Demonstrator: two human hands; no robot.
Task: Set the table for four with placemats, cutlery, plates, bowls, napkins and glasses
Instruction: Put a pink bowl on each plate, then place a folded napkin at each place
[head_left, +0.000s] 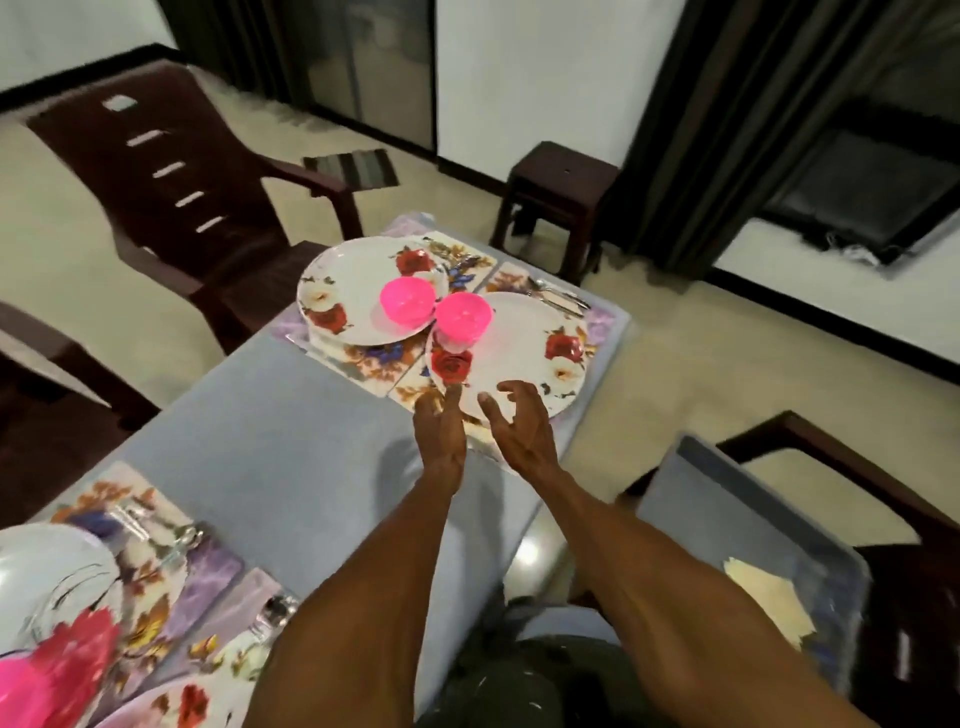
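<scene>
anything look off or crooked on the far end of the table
Yes. The pink plastic bowl on the right sits at the left rim of its floral plate, not centred, almost touching the other pink bowl. The two plates crowd together, edges nearly meeting. Nothing looks spilled or broken.

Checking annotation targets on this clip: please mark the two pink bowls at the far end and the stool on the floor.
left pink bowl (407, 300): head view, on its inner hollow.
right pink bowl (464, 316): head view, on its inner hollow.
stool (563, 174): head view, on its flat top.
</scene>
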